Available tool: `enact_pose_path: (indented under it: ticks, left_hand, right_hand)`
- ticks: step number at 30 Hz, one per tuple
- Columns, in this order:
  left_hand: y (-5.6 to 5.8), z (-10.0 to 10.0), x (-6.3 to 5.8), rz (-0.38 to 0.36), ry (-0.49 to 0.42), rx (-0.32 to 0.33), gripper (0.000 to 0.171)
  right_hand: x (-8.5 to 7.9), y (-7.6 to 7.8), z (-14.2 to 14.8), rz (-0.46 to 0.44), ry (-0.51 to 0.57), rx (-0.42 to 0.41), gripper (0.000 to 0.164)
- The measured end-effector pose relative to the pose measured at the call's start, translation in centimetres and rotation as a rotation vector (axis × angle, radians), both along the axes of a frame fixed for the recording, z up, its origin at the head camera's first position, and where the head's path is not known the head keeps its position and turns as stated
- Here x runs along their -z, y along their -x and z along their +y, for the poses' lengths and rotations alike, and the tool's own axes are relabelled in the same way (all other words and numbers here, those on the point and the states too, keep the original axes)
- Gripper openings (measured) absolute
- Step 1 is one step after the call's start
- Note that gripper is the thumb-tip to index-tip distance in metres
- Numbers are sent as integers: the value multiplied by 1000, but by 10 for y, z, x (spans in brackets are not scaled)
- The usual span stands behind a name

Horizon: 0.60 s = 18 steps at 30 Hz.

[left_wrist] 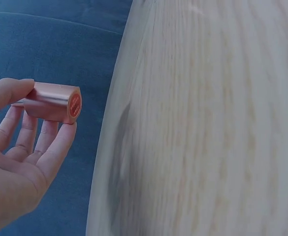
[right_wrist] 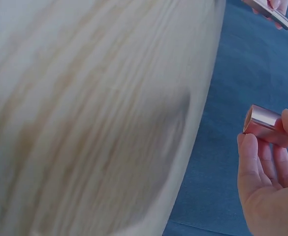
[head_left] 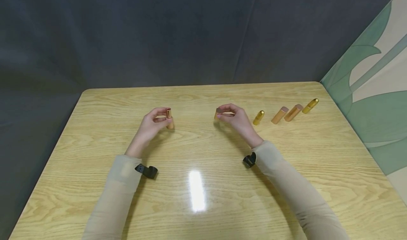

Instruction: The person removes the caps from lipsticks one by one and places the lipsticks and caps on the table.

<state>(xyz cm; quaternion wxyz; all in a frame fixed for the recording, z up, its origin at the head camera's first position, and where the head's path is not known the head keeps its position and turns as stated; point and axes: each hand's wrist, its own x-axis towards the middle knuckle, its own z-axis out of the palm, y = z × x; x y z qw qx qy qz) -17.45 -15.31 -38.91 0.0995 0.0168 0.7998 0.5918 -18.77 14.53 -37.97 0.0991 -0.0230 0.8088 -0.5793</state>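
My left hand (head_left: pixel 152 123) pinches a rose-gold lipstick (head_left: pixel 170 123) upright above the table's left half. Its cap is off, so the narrower inner tube and a dark reddish tip show at the top. In the left wrist view, a red label marks the base of the lipstick (left_wrist: pixel 52 102). Some way to the right, my right hand (head_left: pixel 236 118) holds a short rose-gold lipstick cap (head_left: pixel 217 113) between thumb and fingers. The right wrist view shows the end of the cap (right_wrist: pixel 268 124) facing left. A gap separates the two hands.
Right of my right hand stand a gold bullet-shaped tube (head_left: pixel 259 117), two rose-gold tubes (head_left: pixel 279 115) (head_left: pixel 293 113) and another gold bullet-shaped tube (head_left: pixel 310 106). The wooden table (head_left: pixel 197 151) ends at a dark curtain (head_left: pixel 159 39); a leaf-patterned cloth (head_left: pixel 378 102) hangs at right.
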Motion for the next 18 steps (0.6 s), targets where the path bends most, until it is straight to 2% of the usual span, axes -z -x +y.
enact_pose_path:
  ticks: [8,18]
  left_hand:
    - [1,-2,1,0,-9,-27,47]
    - [0,-4,3,4,-6,-19,49]
  right_hand:
    - [7,4,-3,11,-42,-18,33]
    - [12,5,-3,-12,-109,-45,33]
